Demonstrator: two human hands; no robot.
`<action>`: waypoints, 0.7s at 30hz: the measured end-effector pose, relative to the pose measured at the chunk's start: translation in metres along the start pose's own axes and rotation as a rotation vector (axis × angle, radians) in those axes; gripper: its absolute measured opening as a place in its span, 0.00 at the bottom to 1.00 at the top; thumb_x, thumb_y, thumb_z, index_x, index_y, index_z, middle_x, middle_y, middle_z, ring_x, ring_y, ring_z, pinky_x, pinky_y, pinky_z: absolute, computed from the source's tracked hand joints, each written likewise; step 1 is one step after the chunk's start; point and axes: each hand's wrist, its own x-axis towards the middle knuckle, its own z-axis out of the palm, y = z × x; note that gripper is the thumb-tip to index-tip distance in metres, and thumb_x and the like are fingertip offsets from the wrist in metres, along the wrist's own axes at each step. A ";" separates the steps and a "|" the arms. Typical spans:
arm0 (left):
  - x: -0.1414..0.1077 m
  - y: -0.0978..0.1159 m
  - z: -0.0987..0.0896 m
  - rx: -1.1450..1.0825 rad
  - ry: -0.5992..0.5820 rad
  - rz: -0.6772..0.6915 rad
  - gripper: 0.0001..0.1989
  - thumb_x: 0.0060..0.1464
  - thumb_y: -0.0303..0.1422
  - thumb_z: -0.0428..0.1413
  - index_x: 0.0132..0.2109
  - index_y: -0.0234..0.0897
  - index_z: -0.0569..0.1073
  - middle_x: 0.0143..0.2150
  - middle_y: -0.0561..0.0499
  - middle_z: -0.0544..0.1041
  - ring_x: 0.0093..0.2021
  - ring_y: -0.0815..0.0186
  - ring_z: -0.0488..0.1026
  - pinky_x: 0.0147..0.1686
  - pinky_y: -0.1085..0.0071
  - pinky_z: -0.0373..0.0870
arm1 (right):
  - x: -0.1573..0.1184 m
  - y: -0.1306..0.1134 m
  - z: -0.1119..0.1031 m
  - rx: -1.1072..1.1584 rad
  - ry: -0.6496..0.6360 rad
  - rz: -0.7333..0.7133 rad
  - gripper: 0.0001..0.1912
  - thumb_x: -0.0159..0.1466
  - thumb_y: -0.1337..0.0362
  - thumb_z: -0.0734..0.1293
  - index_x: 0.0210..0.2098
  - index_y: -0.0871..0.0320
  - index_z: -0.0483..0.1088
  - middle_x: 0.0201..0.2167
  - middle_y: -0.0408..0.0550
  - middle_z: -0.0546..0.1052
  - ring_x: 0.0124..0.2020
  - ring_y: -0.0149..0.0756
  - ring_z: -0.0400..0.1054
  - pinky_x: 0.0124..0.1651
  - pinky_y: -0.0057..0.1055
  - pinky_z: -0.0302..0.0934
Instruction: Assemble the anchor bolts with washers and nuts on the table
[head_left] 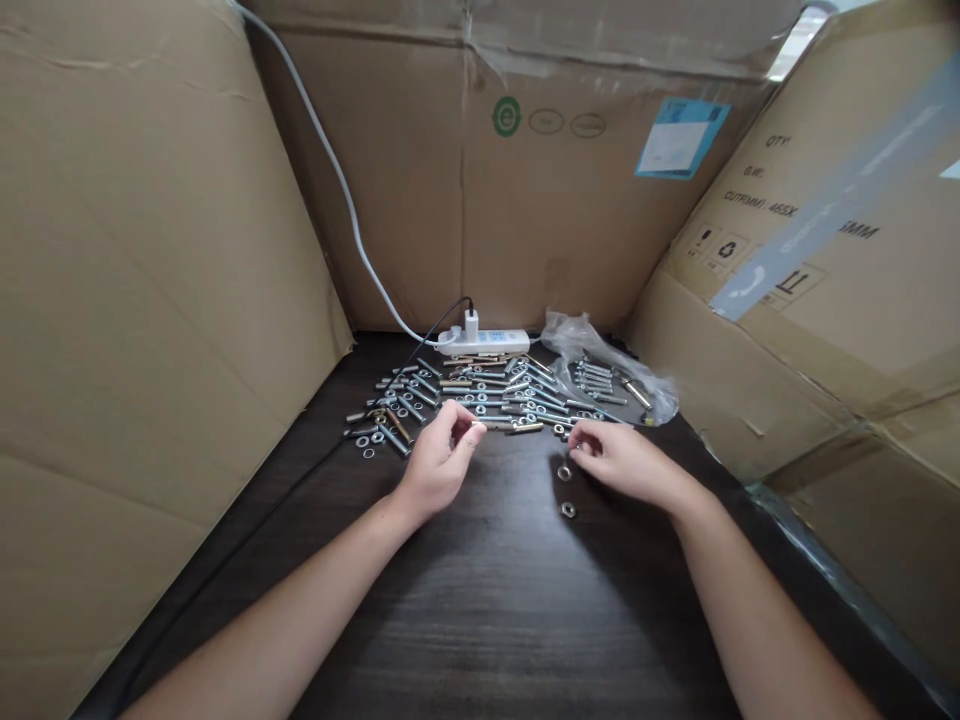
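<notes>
My left hand [439, 462] is closed in a pinch at the front of a spread of metal bolts [480, 390]. What its fingertips hold, if anything, is too small to make out. Bent inward, the fingers of my right hand [622, 462] are closed too, beside a nut [565, 473] lying on the dark table. Whatever is between them is hidden. Closer to me lies a second nut [568, 510]. Loose washers [368, 454] and a brass-coloured sleeve [397, 426] are left of my left hand.
Behind the bolts stands a white power strip [510, 342] with a plug in it. A clear plastic bag [600, 350] with screws lies at the right. A black cable [300, 480] crosses the table's left side. Cardboard walls [555, 220] enclose the back and sides.
</notes>
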 end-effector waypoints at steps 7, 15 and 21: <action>0.001 0.000 0.001 0.010 -0.049 0.036 0.07 0.58 0.34 0.50 0.34 0.36 0.66 0.31 0.53 0.65 0.32 0.68 0.63 0.36 0.72 0.61 | 0.000 0.003 0.014 0.029 -0.107 -0.030 0.06 0.52 0.66 0.65 0.31 0.56 0.70 0.25 0.43 0.72 0.25 0.33 0.64 0.28 0.28 0.54; 0.000 -0.001 0.007 -0.209 -0.212 0.006 0.06 0.61 0.33 0.46 0.38 0.36 0.64 0.33 0.52 0.69 0.35 0.68 0.68 0.38 0.71 0.65 | 0.000 0.000 0.017 -0.064 -0.106 0.047 0.07 0.50 0.66 0.64 0.30 0.56 0.69 0.27 0.43 0.73 0.26 0.33 0.65 0.29 0.29 0.53; -0.003 -0.002 0.007 -0.026 -0.288 0.063 0.07 0.61 0.34 0.46 0.38 0.37 0.66 0.34 0.52 0.68 0.34 0.68 0.66 0.37 0.72 0.63 | -0.001 -0.004 0.018 -0.118 -0.100 0.068 0.06 0.49 0.65 0.64 0.29 0.56 0.66 0.27 0.42 0.72 0.27 0.33 0.63 0.27 0.28 0.50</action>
